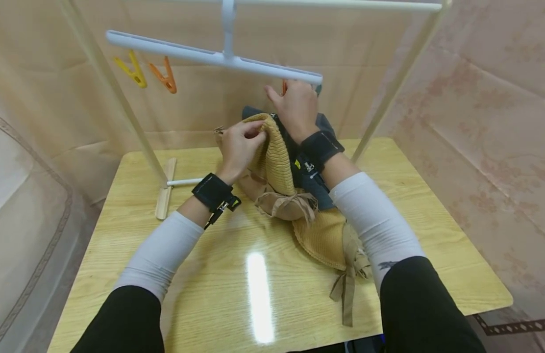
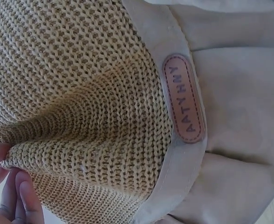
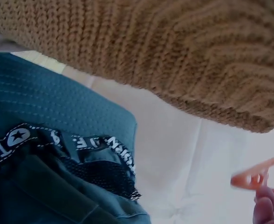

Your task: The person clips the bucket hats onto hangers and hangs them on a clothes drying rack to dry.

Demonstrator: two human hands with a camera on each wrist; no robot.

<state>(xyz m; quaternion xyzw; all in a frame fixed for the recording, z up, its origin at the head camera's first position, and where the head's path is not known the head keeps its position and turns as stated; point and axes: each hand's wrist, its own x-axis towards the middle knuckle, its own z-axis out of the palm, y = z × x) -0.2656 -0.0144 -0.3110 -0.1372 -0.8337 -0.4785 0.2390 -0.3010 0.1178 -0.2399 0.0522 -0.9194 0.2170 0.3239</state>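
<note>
My left hand [image 1: 239,149] pinches the crown of a tan knitted hat [image 1: 276,152] between thumb and fingers, holding it up off the table. In the left wrist view the hat shows a smooth fabric brim [image 2: 239,107] and an oval label [image 2: 184,98]. Raised to the right end of a light blue hanger [image 1: 215,58], my right hand [image 1: 297,105] pinches an orange clothespin [image 3: 251,178]. A dark blue hat [image 3: 58,98] with a lettered band is partly hidden behind the tan hat and right arm; its support cannot be seen.
A yellow clothespin [image 1: 133,71] and another orange clothespin [image 1: 165,76] hang at the hanger's left end. White rack posts [image 1: 396,81] stand on both sides. More tan knit [image 1: 321,240] with a ribbon [image 1: 348,294] lies on the wooden table [image 1: 202,294].
</note>
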